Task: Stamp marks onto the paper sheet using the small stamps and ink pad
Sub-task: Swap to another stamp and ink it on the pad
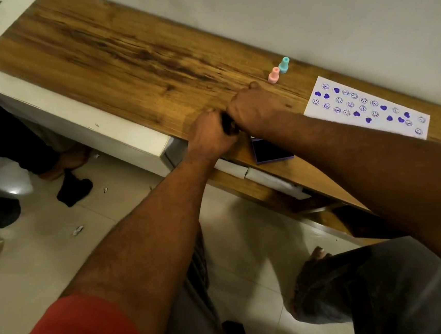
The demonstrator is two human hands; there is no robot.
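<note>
A white paper sheet point(364, 104) with several purple smiley and heart marks lies on the right of the wooden table. A pink stamp point(273, 75) and a teal stamp point(283, 65) stand upright near the wall, left of the sheet. The open ink pad point(270, 149), dark with a purple rim, sits at the table's front edge, partly under my right forearm. My left hand point(209, 134) and my right hand point(253, 110) meet just left of the pad, both closed around a small dark object point(227, 124) that is mostly hidden between them.
The wooden table point(122, 57) runs along a white wall, with bare wood to the left of my hands. Below the front edge are a white drawer front point(109, 140), tiled floor, another person's foot point(73, 159) and a dark cloth point(74, 187).
</note>
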